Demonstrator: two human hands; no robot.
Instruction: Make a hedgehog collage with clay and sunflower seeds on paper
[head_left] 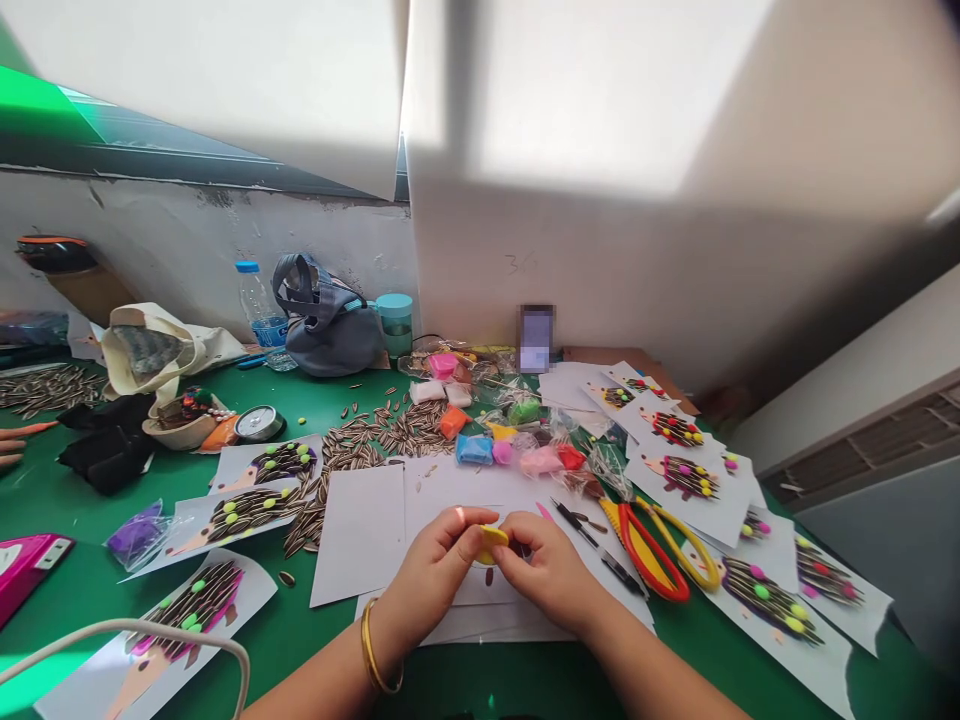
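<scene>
Between my left hand (439,560) and my right hand (551,572) is a yellow piece of soft clay (490,541), pinched by the thumbs and fingers of both. A gold bangle (367,645) circles my left wrist. Under the hands lie sheets of white paper (356,540), and a dark seed shows just below the clay. A black pen (600,550) rests on the paper beside my right hand. Farther right lie scissors (651,560) with red and yellow handles. Beyond my hands are coloured clay packets, among them a blue one (475,449).
Sunflower seeds (390,435) are heaped behind the paper. Hedgehog pictures with seed spines (679,475) lie at right, others (187,610) at left. A grey bag (330,330), a bottle (262,315) and a phone (536,340) stand along the wall. Another person's hand (15,440) shows far left.
</scene>
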